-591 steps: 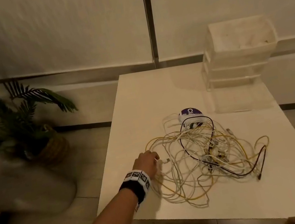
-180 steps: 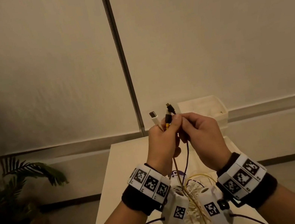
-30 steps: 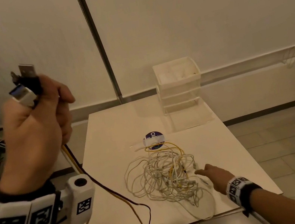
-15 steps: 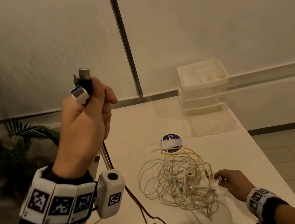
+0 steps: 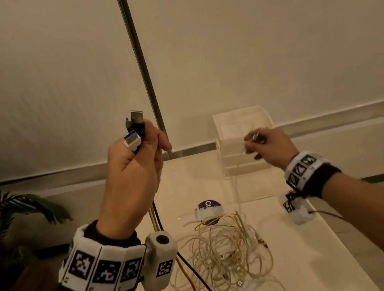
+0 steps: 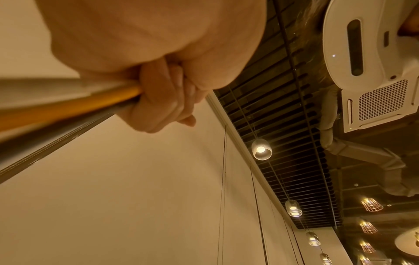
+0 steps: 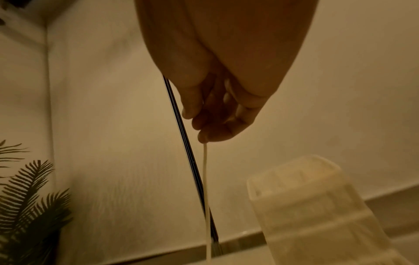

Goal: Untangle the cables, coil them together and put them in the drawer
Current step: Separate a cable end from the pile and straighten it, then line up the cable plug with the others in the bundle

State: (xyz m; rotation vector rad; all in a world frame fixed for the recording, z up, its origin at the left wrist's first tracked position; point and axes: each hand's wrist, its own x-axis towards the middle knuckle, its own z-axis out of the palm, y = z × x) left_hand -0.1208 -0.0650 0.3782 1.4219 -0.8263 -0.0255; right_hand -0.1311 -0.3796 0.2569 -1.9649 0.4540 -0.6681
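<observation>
My left hand (image 5: 136, 170) is raised above the table's left side and grips a bundle of cable ends, their USB plugs (image 5: 134, 129) sticking up from the fist. Yellow and black cables (image 5: 156, 218) hang down from it; in the left wrist view the fingers (image 6: 163, 100) curl round the yellow cable (image 6: 68, 105). My right hand (image 5: 266, 145) is lifted in front of the drawer unit (image 5: 241, 124) and pinches the end of a thin white cable (image 7: 205, 179) that runs down to the tangled pile (image 5: 227, 252) on the table.
The clear plastic drawer unit stands at the table's (image 5: 322, 263) far right, its bottom drawer (image 5: 252, 186) pulled out. A round purple tag (image 5: 208, 208) lies behind the pile. A potted palm (image 5: 8, 229) stands on the floor to the left. A wall lies behind.
My right hand has risen from the pile's right edge, lifting a white cable end up to drawer height. My left hand keeps its grip on the plug bundle.
</observation>
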